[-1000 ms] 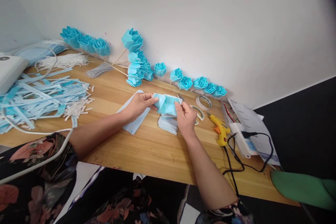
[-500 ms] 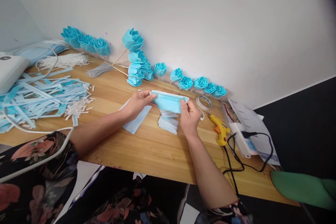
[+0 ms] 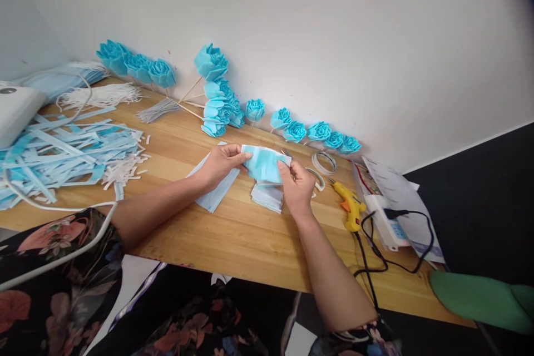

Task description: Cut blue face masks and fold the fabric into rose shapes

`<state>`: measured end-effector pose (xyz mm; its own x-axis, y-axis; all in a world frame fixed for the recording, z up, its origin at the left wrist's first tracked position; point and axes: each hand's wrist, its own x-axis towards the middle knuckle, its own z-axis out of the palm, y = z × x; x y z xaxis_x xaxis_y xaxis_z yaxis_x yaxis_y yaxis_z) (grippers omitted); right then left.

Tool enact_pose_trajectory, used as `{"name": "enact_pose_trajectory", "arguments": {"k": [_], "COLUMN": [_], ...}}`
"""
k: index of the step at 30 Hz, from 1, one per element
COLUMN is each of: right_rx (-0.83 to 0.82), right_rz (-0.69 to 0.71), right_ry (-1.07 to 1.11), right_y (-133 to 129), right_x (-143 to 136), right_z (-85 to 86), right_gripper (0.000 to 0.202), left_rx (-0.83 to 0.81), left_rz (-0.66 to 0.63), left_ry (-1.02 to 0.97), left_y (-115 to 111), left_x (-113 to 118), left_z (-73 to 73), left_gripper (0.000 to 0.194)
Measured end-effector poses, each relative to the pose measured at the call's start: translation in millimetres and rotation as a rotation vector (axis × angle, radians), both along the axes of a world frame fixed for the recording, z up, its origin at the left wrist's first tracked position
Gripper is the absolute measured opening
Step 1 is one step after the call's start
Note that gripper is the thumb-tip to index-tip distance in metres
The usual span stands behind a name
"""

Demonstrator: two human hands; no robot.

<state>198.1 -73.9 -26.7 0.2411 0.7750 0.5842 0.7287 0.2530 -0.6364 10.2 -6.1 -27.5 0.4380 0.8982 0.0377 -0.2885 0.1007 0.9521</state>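
Observation:
A blue piece of face-mask fabric (image 3: 263, 165) with a white edge is stretched between my two hands above the table. My left hand (image 3: 225, 166) pinches its left end, thumb on top. At the other end, my right hand (image 3: 297, 182) is closed on the fabric in the same way. The sheet bulges and creases in its middle. Beneath it lies a small stack of pale folded pieces (image 3: 267, 198), partly hidden. Under my left hand and wrist rests a pile of pale blue mask sheets (image 3: 217, 191).
Several blue fabric flowers (image 3: 216, 105) lean along the wall. Cut strips (image 3: 79, 150) heap at the left, beside grey wires (image 3: 161, 110) and white cords (image 3: 100, 97). Tape rolls (image 3: 324, 163), a yellow glue gun (image 3: 350, 206) and a power strip (image 3: 386, 222) are at the right.
My right hand has moved slightly left, toward my left hand. The fabric between them has gone from nearly flat to bulging, and a roll beside my right hand shows more.

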Motion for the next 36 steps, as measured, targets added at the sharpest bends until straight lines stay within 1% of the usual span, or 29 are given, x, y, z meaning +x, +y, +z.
{"name": "enact_pose_trajectory", "arguments": {"k": [3, 5, 7, 9, 11, 14, 19, 26, 29, 34, 36], "right_rx": [-0.023, -0.032, -0.024, -0.001, 0.017, 0.018, 0.018, 0.032, 0.027, -0.006, -0.028], "right_rz": [0.08, 0.092, 0.052, -0.01, -0.043, -0.043, -0.062, -0.056, -0.014, 0.124, 0.151], "right_ry": [-0.024, -0.009, 0.058, 0.12, 0.137, 0.115, 0.064, 0.037, 0.002, -0.069, -0.076], "right_y": [-1, -2, -2, -1, 0, 0, -1, 0, 0, -2, -3], "right_x": [-2, -3, -2, 0, 1, 1, 0, 2, 1, -4, -4], "right_z": [-0.5, -0.4, 0.2, 1.3, 2.5, 3.8, 4.1, 1.6, -0.2, 0.5, 1.6], "right_gripper": [0.028, 0.029, 0.033, 0.04, 0.043, 0.043, 0.044, 0.042, 0.038, 0.032, 0.032], "left_rx": [0.048, 0.075, 0.072, 0.038, -0.006, -0.033, -0.003, -0.014, 0.018, 0.118, 0.139], "left_rz": [-0.037, -0.059, -0.05, -0.026, -0.013, -0.018, -0.011, 0.002, -0.047, -0.219, -0.243], "left_ry": [0.032, 0.035, 0.01, -0.04, -0.092, -0.122, -0.088, -0.084, -0.057, 0.045, 0.056], "left_y": [-2, -1, 1, 4, 6, 7, 6, 5, 2, -6, -6], "left_x": [0, 0, -1, 0, 0, 0, -1, -1, 0, 0, -1], "left_z": [-0.9, -2.1, -3.4, -4.8, -6.1, -7.1, -6.0, -6.9, -6.5, 0.0, 1.9], "left_gripper": [0.038, 0.038, 0.037, 0.037, 0.038, 0.04, 0.04, 0.038, 0.038, 0.038, 0.037]}}
